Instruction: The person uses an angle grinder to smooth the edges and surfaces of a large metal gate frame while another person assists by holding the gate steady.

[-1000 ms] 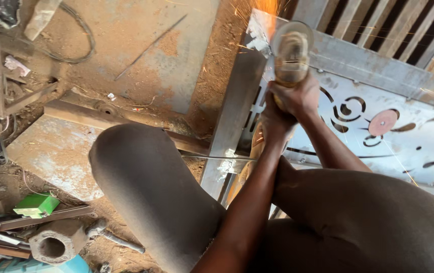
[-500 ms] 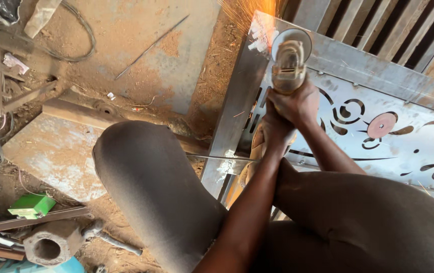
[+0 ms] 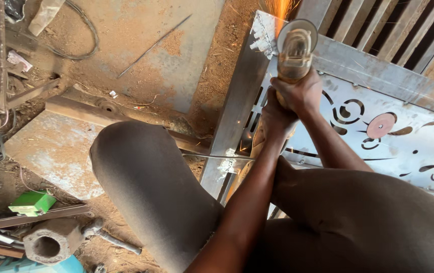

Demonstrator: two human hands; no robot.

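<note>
At the upper corner of a steel gate frame lying flat on the workshop floor, both hands are clamped together around the body of an angle grinder. The right hand sits higher on the tool and the left hand wraps just below it, touching it. The grinder's disc meets the frame where the side bar joins the top bar, and a spray of orange sparks rises from that joint, with a few small ones scattered lower along the bar.

Judged from the frame alone, the work looks to be mid-way: the corner under the disc shows a bright, scuffed patch, while the lower stretch of the side bar has another rough pale spot near a thin rod that crosses it, seemingly not yet smoothed. The decorative cut-out panel inside the frame, with scrolls and a round reddish opening, appears already fitted. The person's knees straddle the side bar.

As for containers, few show. A short thick pipe fitting lies on the dirt at lower left, its bore dark and apparently empty. Beside it is a small green box, closed, contents hidden. The edge of a blue rounded vessel peeks in at the bottom; what it holds cannot be told.
</note>
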